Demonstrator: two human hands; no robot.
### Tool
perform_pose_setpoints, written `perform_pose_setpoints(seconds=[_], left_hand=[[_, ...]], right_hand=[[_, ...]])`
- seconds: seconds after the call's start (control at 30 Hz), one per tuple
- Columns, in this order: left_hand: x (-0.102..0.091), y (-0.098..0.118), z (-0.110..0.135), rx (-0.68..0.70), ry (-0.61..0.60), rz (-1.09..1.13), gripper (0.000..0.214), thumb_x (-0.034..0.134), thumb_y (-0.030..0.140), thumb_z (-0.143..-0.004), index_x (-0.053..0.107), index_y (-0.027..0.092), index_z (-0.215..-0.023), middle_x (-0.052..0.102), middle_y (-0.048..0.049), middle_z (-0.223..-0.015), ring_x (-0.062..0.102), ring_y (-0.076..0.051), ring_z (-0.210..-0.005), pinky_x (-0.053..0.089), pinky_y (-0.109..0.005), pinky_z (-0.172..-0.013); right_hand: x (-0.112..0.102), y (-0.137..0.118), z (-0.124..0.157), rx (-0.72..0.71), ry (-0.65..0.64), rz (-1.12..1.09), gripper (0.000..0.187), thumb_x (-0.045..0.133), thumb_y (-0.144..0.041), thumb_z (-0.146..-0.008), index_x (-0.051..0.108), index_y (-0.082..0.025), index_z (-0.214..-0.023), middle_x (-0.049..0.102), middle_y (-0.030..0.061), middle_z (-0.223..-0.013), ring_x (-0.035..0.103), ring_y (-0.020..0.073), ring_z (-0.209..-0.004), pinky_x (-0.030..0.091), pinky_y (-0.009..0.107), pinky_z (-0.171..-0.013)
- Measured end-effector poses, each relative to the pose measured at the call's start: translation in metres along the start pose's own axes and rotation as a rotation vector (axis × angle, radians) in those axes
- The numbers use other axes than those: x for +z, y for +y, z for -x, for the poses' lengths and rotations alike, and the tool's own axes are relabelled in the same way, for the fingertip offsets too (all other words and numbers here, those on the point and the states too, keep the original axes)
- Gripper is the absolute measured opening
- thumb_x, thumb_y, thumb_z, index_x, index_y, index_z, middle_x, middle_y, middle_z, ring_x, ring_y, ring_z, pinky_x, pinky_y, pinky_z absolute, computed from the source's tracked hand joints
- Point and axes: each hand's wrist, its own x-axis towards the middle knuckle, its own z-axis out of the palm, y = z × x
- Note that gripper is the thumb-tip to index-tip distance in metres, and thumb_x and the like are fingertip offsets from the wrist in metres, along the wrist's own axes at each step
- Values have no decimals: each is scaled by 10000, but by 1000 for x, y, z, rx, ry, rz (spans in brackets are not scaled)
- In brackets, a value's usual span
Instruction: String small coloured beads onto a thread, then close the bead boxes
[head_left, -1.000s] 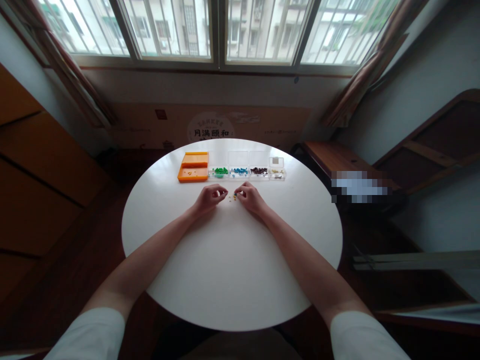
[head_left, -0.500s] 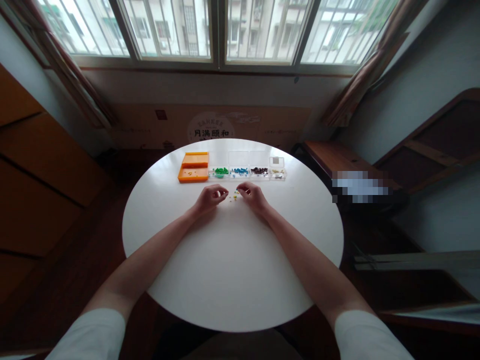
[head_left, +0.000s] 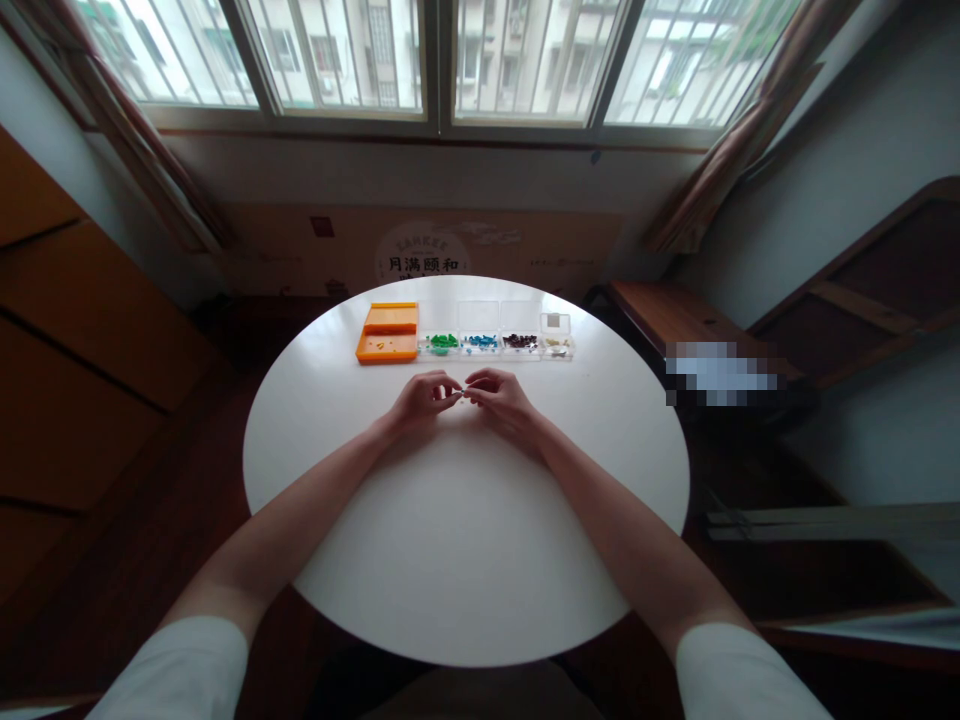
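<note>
One tiny pc (head_left: 463, 392), 12 o'clock, prob. light, stiff: we edge-pinched it, L hand (head_left: 429, 394); R hand's (head_left: 499, 394) grip was unclear.

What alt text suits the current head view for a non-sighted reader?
A person's left hand and right hand are pinched close together over a round white table; anything in their grip is too small to identify. Beyond them, an open orange plastic box stands beside open clear plastic boxes of small green pieces, blue pieces, dark pieces and pale pieces.

Pieces (head_left: 444, 341) gleam green — box (head_left: 385, 357) orange, table (head_left: 465, 540) white.
</note>
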Motion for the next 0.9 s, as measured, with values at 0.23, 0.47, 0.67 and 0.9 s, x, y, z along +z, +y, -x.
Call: perform_pose_setpoints(seconds=[0.23,0.47,0.67,0.9], left_hand=[[0,-2,0,5,-6,-3,124,611,248,-781,681,154,-822,599,-2,-666,506,-50,-515,391,-151,-485],[1,-3,-1,-20,61,-16,132,605,261,-780,669,146,-779,588,2,-646,487,-50,-503,400,-154,-487],[0,-1,-1,-22,42,-4,126,611,259,-776,667,146,-770,591,2,-649,487,-51,-505,398,-156,-491],[0,-1,0,-13,15,5,141,615,279,-777,670,149,-785,597,3,-657,493,-50,-508,398,-159,-500]], right_hand=[[1,-4,0,-38,-9,25,329,770,-391,-574,646,-136,-740,650,35,-664,580,127,-591,462,262,-570],[1,-6,1,-23,3,107,328,677,-443,-675,662,-126,-756,664,57,-658,554,116,-557,443,253,-548],[2,-7,1,-20,-7,117,318,682,-431,-667,661,-125,-750,663,56,-652,568,125,-579,443,256,-563],[3,-12,3,-17,-8,116,284,684,-392,-669,655,-118,-737,650,45,-632,556,116,-566,438,251,-562]])
